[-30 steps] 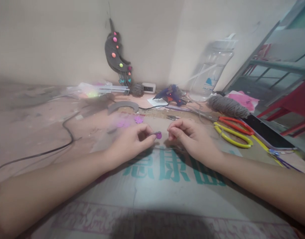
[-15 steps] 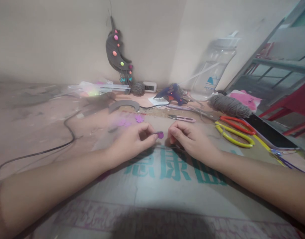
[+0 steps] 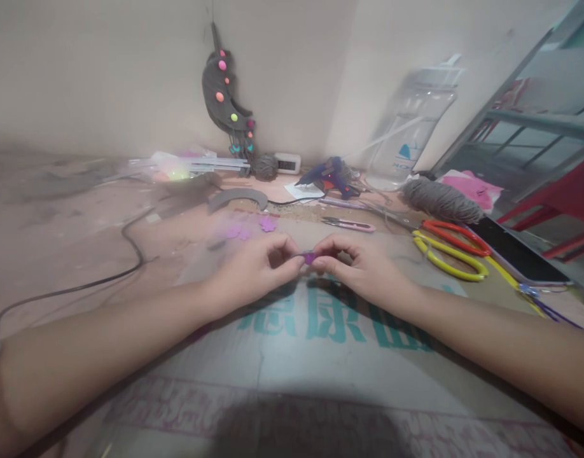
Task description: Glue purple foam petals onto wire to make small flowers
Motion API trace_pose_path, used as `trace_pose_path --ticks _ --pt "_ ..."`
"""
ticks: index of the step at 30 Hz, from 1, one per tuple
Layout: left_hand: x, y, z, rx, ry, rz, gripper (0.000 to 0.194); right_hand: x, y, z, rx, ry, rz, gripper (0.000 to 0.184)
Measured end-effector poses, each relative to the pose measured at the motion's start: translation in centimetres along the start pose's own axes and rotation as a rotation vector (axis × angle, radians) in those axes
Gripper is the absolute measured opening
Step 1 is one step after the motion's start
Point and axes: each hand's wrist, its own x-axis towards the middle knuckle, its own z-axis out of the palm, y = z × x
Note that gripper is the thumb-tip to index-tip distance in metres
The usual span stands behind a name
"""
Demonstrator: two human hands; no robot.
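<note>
Between my two hands is a small purple piece (image 3: 309, 258) with a dark grey strip along its top edge; fingertips hide most of it. My left hand (image 3: 268, 262) pinches it from the left between thumb and forefinger. From the other side, my right hand (image 3: 352, 259) closes thumb and forefinger on its right edge. Just beyond my left hand lie purple flower-shaped cutouts (image 3: 267, 223). Pink-handled thread snips (image 3: 349, 224) rest past my right hand. Under both hands is a cardboard sheet (image 3: 282, 366) printed with green characters.
Scissors with red and yellow handles (image 3: 451, 254), a phone (image 3: 516, 251) and grey yarn (image 3: 442, 200) lie at right. Toward the wall are a blue glue gun (image 3: 331, 177), a water bottle (image 3: 409, 137) and a grey curved piece (image 3: 238, 198). A decorated crescent (image 3: 220, 95) hangs there.
My right hand has moved left and its fingertips have taken hold of the purple piece's right side. My left hand keeps its pinch almost in place.
</note>
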Motion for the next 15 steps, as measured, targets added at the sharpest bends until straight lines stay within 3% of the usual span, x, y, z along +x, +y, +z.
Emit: trace_pose_path --ticks 5,11,15 --pt "0.03 -0.03 0.04 -0.024 -0.023 0.045 0.017 -0.05 -0.08 0.07 -0.088 -0.007 -0.06 0.016" --pt "0.12 0.12 -0.05 -0.049 -0.057 0.034 0.026 -0.12 -0.4 -0.11 -0.028 0.028 -0.029 0.019" --pt "0.11 0.02 -0.36 -0.062 -0.019 0.034 0.036 -0.16 -0.4 -0.09 -0.024 0.03 -0.012 0.02"
